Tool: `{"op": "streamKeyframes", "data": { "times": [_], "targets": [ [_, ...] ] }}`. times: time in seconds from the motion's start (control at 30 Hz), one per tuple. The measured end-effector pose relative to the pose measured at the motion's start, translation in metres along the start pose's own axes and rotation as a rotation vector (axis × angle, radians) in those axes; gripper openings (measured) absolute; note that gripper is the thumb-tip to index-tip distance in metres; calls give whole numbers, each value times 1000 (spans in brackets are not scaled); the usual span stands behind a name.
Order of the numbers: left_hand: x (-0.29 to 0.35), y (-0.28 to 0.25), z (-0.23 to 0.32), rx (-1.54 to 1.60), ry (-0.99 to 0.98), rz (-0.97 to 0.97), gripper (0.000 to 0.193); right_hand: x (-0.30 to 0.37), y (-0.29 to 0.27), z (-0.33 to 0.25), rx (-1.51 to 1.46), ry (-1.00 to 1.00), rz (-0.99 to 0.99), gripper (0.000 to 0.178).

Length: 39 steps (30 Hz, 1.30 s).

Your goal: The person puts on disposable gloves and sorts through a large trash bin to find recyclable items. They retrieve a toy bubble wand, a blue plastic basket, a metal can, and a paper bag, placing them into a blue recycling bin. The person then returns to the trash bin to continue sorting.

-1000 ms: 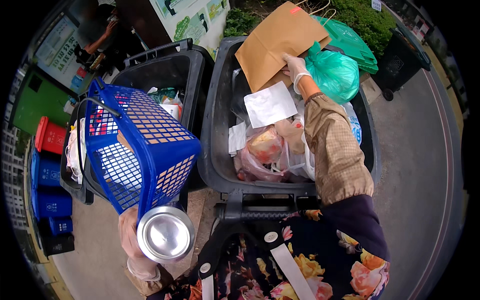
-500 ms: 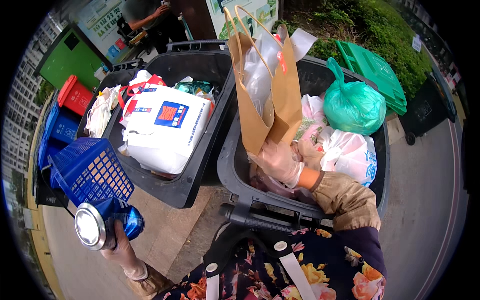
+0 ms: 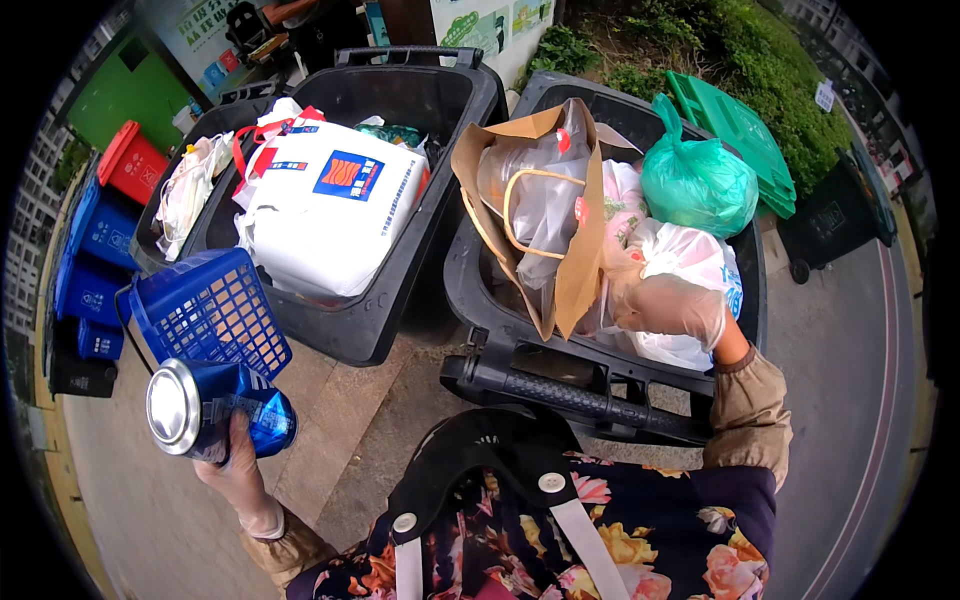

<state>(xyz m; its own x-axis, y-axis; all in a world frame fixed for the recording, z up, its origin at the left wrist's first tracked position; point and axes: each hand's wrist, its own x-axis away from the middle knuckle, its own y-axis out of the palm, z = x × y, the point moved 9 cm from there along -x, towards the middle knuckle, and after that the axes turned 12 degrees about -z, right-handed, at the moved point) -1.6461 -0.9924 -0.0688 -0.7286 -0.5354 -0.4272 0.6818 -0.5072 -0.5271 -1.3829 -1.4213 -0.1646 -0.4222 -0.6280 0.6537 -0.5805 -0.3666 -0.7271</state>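
Note:
My left hand (image 3: pixel 238 470), in a thin clear glove, is wrapped round a dented blue drink can (image 3: pixel 225 408), its silver end facing left. Just beyond it hangs a blue plastic basket (image 3: pixel 205 315). My right hand (image 3: pixel 675 308), also gloved, is over the bags in the right bin (image 3: pixel 480 300); its fingers blend into the plastic, so their grip is unclear. Left of that hand a brown paper bag (image 3: pixel 585 250) leans with its mouth up, clear plastic (image 3: pixel 540 205) inside. Next to the hand lie a white plastic bag (image 3: pixel 675 250) and a knotted green bag (image 3: pixel 698 180).
The left black bin (image 3: pixel 395 310) holds a large white bag (image 3: pixel 320 235). Red (image 3: pixel 135 165) and blue bins (image 3: pixel 108 228) stand far left. A green lid (image 3: pixel 735 145) hangs behind the right bin; another dark bin (image 3: pixel 835 215) stands beyond. A person (image 3: pixel 300 15) is at the back.
The paper bag has sunk and tipped, its mouth now showing. My right hand has moved from its base rightward to the white bag. The can stays in my left hand.

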Motion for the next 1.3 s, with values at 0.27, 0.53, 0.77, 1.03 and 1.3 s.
{"op": "streamKeyframes", "data": {
  "times": [0.27,0.53,0.77,1.03,1.3],
  "targets": [
    [-8,-1,13,65,90,2,20,60,-76,-149,-41,-466,910,9],
    [-14,2,11,112,73,-55,25,35,-77,-85,300,386,783,15],
    [-25,15,-14,149,72,-117,27,69,-91,-12,-186,604,898,46],
    [-35,28,-12,159,95,-243,32,34,-114,24,-27,796,1023,66],
    [-33,44,-26,247,24,-332,46,-55,-86,144,-949,93,721,31]
  ]
}}
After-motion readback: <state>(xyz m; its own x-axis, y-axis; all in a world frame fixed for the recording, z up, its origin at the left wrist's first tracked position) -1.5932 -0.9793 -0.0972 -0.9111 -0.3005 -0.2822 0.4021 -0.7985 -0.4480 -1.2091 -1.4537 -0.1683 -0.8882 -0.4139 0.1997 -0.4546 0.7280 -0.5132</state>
